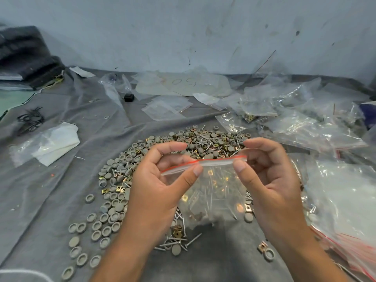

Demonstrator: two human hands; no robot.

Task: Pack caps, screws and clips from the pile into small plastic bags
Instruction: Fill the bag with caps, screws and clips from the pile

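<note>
Both hands are holding a small plastic bag (211,192) of screws and clips above the pile (183,147), its red seal strip running left to right between the pinching left hand (162,180) and right hand (270,176).

Grey cloth (61,180) over the desk, dark folded fabric (26,55) at far left corner, black cords (30,120) near left edge, scuffed wall (203,31) behind.
</note>
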